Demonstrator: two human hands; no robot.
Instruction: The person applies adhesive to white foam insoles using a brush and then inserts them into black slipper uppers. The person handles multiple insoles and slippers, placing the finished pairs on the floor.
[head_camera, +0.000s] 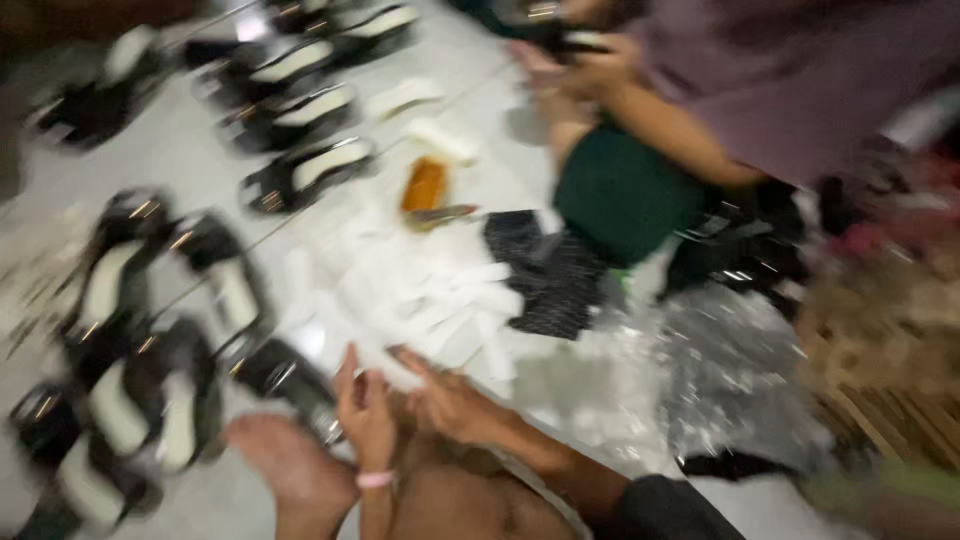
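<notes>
Crowding both hands (410, 400): black sandals (150, 390) left, white strips (450, 300) ahead.

I see my left hand (365, 410) and right hand (450, 400) close together, fingers loosely spread, just below a blurred heap of white strips (440, 300) on the floor.
</notes>
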